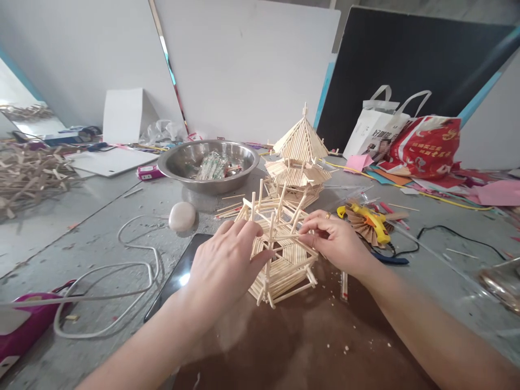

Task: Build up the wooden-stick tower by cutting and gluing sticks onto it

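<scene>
On the flat brown board (309,346) nearest me stands an open six-sided frame of thin pale wooden sticks (284,279). I judge it light and stiff but fragile at its joints, best taken low by the layered base, not by the slender uprights. My left hand (227,257) has thumb and forefinger narrowly apart at a front upright; I cannot tell whether they pinch it. My right hand (335,238) seems to pinch a thin pale crosswise stick (286,236), fingertips nearly together. Beyond stands a tiered pale-stick pavilion with a pointed roof (300,142).
</scene>
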Demonstrator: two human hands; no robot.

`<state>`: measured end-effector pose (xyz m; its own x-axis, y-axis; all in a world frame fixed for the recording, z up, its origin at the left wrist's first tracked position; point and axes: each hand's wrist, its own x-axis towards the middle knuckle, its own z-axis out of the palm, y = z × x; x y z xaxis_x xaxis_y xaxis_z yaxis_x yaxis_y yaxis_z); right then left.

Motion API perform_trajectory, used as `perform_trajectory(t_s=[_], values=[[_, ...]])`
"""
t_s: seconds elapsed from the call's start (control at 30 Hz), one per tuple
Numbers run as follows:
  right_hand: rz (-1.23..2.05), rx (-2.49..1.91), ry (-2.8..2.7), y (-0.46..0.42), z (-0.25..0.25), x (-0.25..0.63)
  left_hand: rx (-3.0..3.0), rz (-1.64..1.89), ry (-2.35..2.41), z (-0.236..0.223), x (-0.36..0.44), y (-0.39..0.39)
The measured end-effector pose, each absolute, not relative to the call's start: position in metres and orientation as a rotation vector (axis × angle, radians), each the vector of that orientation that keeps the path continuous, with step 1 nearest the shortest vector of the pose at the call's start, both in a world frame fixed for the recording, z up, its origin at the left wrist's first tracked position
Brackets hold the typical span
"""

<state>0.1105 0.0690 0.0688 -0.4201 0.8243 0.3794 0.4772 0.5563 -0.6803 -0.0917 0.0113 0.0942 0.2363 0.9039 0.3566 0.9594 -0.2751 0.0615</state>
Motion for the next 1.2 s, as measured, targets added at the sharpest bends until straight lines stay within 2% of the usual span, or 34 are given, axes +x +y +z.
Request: perform_trajectory(t_s=[0.73,1.2], values=[[0.673,-0.963,-2.05,0.0738,0.0595,0.1033,-2.438,-0.538,-1.79,0.0882,-0.0884,0.0155],[0.679,-1.124,-2.067,0.0765,0.0643,0.1026,-2.456,-0.521,-1.767,0.0889,-0.0885,0.0167]])
